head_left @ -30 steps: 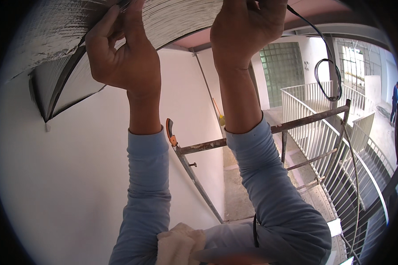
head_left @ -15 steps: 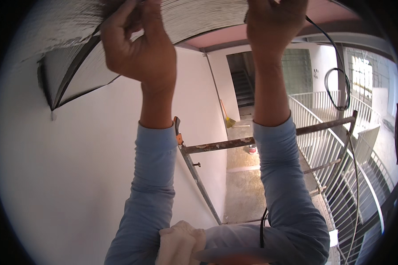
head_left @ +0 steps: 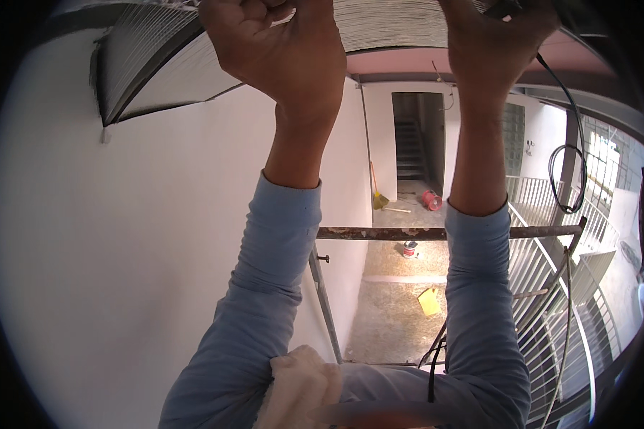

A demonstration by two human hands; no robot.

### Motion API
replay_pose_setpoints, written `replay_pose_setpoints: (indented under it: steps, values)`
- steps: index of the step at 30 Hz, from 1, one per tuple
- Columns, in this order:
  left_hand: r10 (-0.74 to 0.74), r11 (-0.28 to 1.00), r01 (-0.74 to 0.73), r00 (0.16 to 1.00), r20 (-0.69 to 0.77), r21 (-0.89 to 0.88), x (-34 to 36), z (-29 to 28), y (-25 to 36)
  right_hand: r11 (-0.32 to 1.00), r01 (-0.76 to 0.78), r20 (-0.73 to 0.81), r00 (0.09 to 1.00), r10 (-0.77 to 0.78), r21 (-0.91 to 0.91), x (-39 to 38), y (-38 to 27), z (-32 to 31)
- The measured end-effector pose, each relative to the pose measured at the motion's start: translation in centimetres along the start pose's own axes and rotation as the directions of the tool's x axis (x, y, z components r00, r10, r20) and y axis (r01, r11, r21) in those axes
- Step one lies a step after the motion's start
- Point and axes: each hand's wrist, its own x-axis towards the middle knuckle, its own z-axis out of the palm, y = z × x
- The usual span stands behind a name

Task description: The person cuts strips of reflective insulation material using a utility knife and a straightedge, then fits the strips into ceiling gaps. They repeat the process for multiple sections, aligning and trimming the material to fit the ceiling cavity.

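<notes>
Both my arms, in blue sleeves, reach up to a silvery, ribbed overhead sheet (head_left: 401,28). My left hand (head_left: 286,61) is closed with curled fingers beneath the sheet. Its fingertips are cut off by the upper edge, so what they hold, if anything, is hidden. To its right, my right hand (head_left: 488,53) is bent closed around something dark at the upper edge, too little of which shows to name. A black cable (head_left: 567,86) hangs down from behind that hand and ends in a loop.
A rusty scaffold bar (head_left: 401,234) crosses before me, with white railings (head_left: 551,286) right and a white wall (head_left: 157,243) left. On the floor below lie a paint tin (head_left: 410,249), a red bucket (head_left: 431,200), a yellow piece (head_left: 428,302) and a broom (head_left: 379,199).
My view has shifted, and both hands stand farther right in it. The red bucket and yellow piece have come into sight. An orange-and-black handle by the bar's left end no longer shows.
</notes>
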Motion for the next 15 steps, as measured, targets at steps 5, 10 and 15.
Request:
replay_pose_setpoints:
  steps: [5, 10, 15]
  values:
    - [-0.059, 0.998, 0.065, 0.979, -0.196, 0.026, 0.2, -0.5, -0.2, 0.999, -0.017, 0.028, 0.999, 0.016, 0.027, 0.0, -0.8, -0.3]
    - [-0.149, 0.975, 0.170, 0.977, -0.150, 0.142, 0.7, -2.0, -0.2, 0.996, -0.078, 0.081, 0.993, 0.082, -0.045, 0.4, -1.8, -0.2]
    - [-0.156, 0.966, 0.163, 0.986, -0.049, 0.203, 2.2, -3.5, 0.3, 0.996, -0.022, -0.008, 1.000, 0.021, -0.091, 0.2, -1.7, 0.5]
